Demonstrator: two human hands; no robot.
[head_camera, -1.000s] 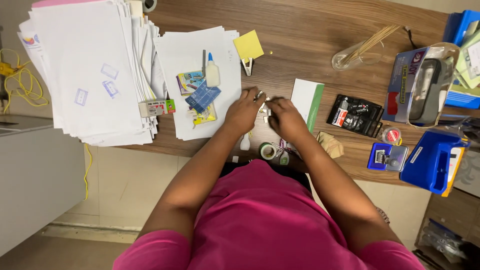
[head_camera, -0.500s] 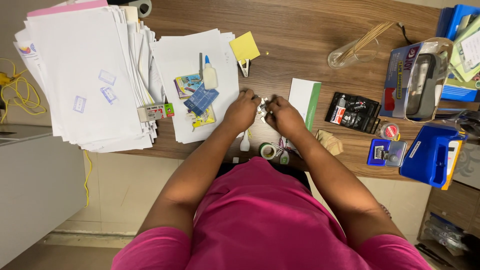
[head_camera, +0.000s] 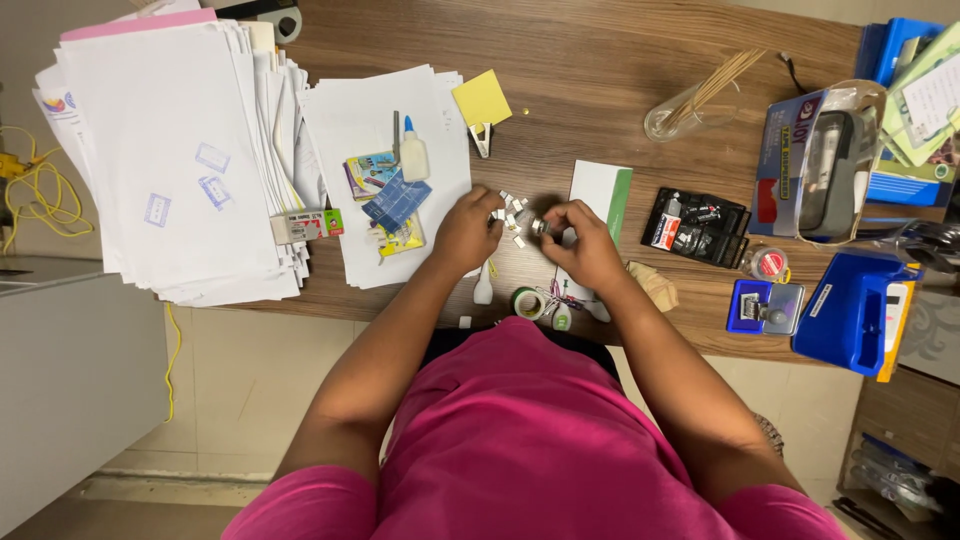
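Head cam looked straight down at us. Nearest the desk edge sat a roll of tape (head_camera: 524, 301), probably parked there to stay within reach. Just beyond it, our right hand (head_camera: 583, 240) was pinched shut on a small metal piece (head_camera: 541, 227), held up close so we could see it. Our left hand (head_camera: 468, 228) was curled loosely with fingertips on the little white paper bits (head_camera: 509, 215) scattered on the wood. Further out, a glue bottle (head_camera: 413, 158) lay on loose sheets, and a big paper stack (head_camera: 170, 150) was off to the left.

small item (head_camera: 541, 226) between fingers indistinct, blurred
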